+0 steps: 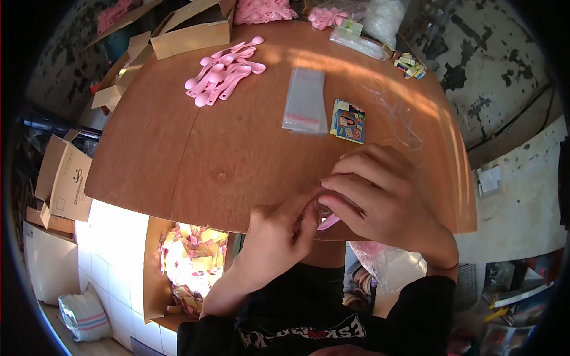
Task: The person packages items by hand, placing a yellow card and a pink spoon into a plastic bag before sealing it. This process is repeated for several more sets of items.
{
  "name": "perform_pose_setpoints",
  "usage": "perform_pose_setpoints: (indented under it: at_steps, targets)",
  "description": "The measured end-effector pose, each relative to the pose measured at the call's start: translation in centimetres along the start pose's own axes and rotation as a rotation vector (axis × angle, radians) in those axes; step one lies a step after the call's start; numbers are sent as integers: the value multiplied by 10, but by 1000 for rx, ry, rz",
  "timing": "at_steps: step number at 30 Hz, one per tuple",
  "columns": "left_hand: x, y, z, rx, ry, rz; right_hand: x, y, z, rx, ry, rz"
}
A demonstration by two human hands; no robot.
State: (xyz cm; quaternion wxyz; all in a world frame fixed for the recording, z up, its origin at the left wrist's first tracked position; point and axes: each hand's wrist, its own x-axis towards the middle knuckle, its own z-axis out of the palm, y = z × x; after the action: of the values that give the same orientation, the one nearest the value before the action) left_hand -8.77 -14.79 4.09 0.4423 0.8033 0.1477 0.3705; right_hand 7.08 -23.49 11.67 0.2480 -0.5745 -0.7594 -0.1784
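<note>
My left hand (pixel 276 232) and my right hand (pixel 386 193) meet at the near edge of the table, fingers pinched together. Between them is a pink spoon (pixel 328 222), mostly hidden by the fingers, with a bit of clear shiny plastic by it that looks like a bag. Just beyond my right hand lies a small stack of printed cards (pixel 348 121). Left of the cards is a flat pile of clear plastic bags (pixel 304 101). Farther off to the left, several pink spoons (pixel 222 74) lie in a loose heap.
The brown wooden table (pixel 219 172) has a curved outline. An open cardboard box (pixel 193 35) stands at its back left. Small yellow-and-white pieces (pixel 409 66) lie at the right rim. Below the near edge, a box (pixel 155 273) holds many packed items.
</note>
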Motion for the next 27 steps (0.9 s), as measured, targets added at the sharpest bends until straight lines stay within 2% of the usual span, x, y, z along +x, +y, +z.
perform_pose_setpoints:
  at_steps: [4,6,8,10,12,13,15,17,18,19,21,23,24,25,27]
  targets:
    - [2,2,0,66,-20,61,-2,0,6,-84,32,-34]
    - [1,2,-1,88,-41,72,-6,-2,5,-163,-37,-28]
    - [1,-1,-3,112,-135,66,-8,-5,5,-122,-37,5]
    - [1,3,-8,70,-139,77,-8,-3,0,-90,-34,35]
    - [3,3,-12,26,-142,96,-8,5,-11,361,-37,179]
    - [3,2,-13,-74,-102,150,-6,8,-20,352,-35,179]
    - [3,-1,-16,-180,-63,209,-4,18,-40,651,51,349]
    - [0,-2,-18,-234,170,154,-8,59,-49,870,312,202]
    - [-2,-3,-18,-324,200,60,-12,83,-64,1031,327,171]
    - [-2,-3,-16,-330,198,64,-16,109,-81,1192,340,138]
    - [0,0,-12,-439,319,-11,-41,183,-77,1661,263,-131]
    - [-2,-2,-15,-487,266,-5,-87,256,-38,1144,119,947]
    - [-3,-4,-16,-402,259,27,-112,266,-27,1136,125,952]
    - [-2,-6,-18,-314,264,65,-131,274,-16,848,266,999]
    - [-3,-7,-22,-382,288,22,-153,286,4,272,497,1027]
